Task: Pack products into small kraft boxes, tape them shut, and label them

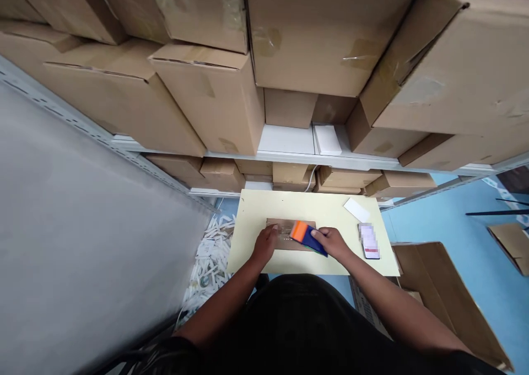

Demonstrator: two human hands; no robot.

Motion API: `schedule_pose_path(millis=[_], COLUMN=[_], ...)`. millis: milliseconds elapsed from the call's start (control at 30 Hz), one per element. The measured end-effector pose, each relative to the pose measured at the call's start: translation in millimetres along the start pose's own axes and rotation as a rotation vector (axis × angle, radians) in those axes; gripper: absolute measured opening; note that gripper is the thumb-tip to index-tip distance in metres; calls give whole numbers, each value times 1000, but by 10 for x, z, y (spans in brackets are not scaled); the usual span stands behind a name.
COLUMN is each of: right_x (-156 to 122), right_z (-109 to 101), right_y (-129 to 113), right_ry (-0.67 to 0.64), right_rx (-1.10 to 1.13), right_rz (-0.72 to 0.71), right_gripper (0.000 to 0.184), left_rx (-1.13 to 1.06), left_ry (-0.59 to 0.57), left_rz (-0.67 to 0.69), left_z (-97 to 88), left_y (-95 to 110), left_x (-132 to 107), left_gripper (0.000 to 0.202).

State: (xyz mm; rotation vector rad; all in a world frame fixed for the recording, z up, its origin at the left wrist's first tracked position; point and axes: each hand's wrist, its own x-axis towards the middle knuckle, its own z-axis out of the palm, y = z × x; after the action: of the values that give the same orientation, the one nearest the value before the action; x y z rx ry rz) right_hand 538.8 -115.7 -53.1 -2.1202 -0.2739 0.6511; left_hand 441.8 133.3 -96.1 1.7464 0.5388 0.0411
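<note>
In the head view, my right hand (332, 242) is closed around one end of a flat dark-blue packet (313, 240) with a bright orange end. The packet is tilted, its orange end pointing left. My left hand (264, 244) is closed at the edge of a clear, shiny plastic bag (285, 232), which reaches toward the packet; the fingertips are slightly blurred. I cannot tell whether the packet's orange end is inside the plastic or only beside it. Beneath both lies a flat brown piece of cardboard (291, 247) on the pale yellow table (248, 209).
A phone (368, 241) and a white card (356, 209) lie at the table's right. Shelves of cardboard boxes (206, 96) rise behind it. White scraps (212, 251) cover the floor at left; a large open carton (446, 295) stands at right.
</note>
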Motion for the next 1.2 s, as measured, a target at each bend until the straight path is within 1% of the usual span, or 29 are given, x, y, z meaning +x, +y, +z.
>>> schedule_pose_path(millis=[33, 100, 200, 267, 367, 467, 667, 733, 833, 900, 1033, 1200], right_x=[56, 153, 233, 249, 253, 261, 291, 307, 326, 332, 339, 364], right_z=[98, 268, 399, 408, 384, 379, 405, 405, 403, 404, 408, 419], right_y=[-106, -264, -382, -408, -427, -452, -483, -480, -470, -464, -458, -455], right_ry=[-37, -67, -65, -75, -99, -110, -139, -140, -144, -150, -161, -154], right_rx=[-56, -177, -302, -330, -335, -348, -315, -315, -311, -298, -287, -297], right_rz=[-21, -57, -76, -72, -67, -72, -67, -65, -75, -87, -84, -93], right_gripper=[57, 59, 60, 59, 57, 57, 57, 58, 58, 58, 58, 57], left_rx=[-72, -208, -354, -405, -423, -438, -553, -547, -519, -531, -571, -524], left_ry=[-28, -74, -79, -91, -122, -134, -249, -237, -186, -209, -311, -284], left_rz=[-82, -209, -289, -293, -275, -265, -267, -278, -259, -244, -240, -256], left_z=[-16, -49, -90, -109, -132, -169, -245, -243, -240, -253, -288, -250], left_y=[17, 43, 43, 17, -26, -40, -42, -58, -89, -102, -105, -136], left_x=[0, 3, 12, 22, 35, 31, 7, 17, 47, 65, 74, 64], left_gripper=[48, 55, 57, 54, 50, 52, 56, 55, 58, 63, 64, 59])
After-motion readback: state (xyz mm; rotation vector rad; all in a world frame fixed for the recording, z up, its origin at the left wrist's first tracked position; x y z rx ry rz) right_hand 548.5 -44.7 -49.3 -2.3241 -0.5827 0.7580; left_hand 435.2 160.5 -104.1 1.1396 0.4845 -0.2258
